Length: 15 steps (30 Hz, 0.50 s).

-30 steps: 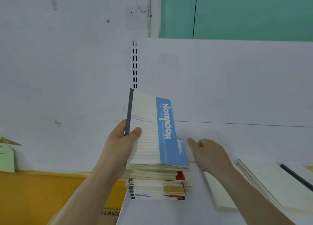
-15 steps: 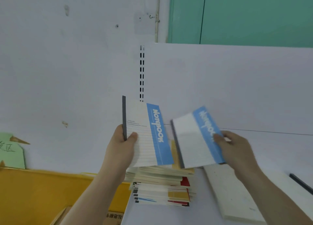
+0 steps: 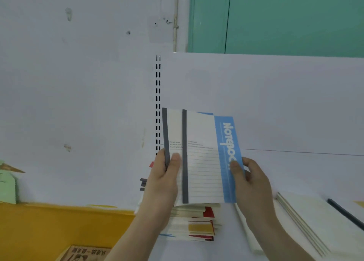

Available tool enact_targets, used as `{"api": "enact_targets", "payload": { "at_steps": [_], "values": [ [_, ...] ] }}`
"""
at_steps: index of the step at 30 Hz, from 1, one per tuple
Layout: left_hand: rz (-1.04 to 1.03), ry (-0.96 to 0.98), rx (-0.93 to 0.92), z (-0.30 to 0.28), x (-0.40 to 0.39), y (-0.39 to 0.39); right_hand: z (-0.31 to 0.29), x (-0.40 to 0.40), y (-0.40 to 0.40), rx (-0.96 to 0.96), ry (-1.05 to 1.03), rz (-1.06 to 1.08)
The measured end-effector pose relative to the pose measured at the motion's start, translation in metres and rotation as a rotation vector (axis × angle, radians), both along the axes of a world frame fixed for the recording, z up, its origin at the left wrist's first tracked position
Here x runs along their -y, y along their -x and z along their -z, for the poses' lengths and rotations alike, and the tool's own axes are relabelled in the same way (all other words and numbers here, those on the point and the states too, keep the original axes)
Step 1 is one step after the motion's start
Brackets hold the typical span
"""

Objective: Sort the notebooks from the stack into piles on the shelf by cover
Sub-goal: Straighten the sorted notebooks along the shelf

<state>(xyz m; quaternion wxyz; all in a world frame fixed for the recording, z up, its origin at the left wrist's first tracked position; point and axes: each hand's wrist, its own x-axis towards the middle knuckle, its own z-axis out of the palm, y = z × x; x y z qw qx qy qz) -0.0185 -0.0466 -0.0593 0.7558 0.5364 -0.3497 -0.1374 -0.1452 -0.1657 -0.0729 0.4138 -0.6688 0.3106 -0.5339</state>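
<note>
Two blue notebooks (image 3: 204,156) held at frame centre over the stack (image 3: 195,223), fanned. Left hand (image 3: 163,182) pinches the rear spine, right hand (image 3: 250,182) the front's blue edge. Thin, light, floppy, slick covers; likely best held near the spine.

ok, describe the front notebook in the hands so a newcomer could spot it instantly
Start at the white shelf; above its mixed stack of notebooks, both hands hold two overlapping cream lined notebooks. The front notebook lies to the right, pinched by the right hand. Only it shows the blue "Notebook" band; the rear notebook shows just a grey spine.
</note>
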Motion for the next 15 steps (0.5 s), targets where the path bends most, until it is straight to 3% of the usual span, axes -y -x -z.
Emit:
{"api": "enact_targets", "payload": {
  "at_steps": [9,15],
  "values": [
    [0.225,0.036,-0.025,0.024,0.029,0.041,0.014,-0.007,0.043,-0.016,0.053,0.010],
    [0.332,0.050,0.101,0.034,0.060,0.091,0.031,-0.005,0.103,-0.029,-0.057,0.126]
  ]
}}
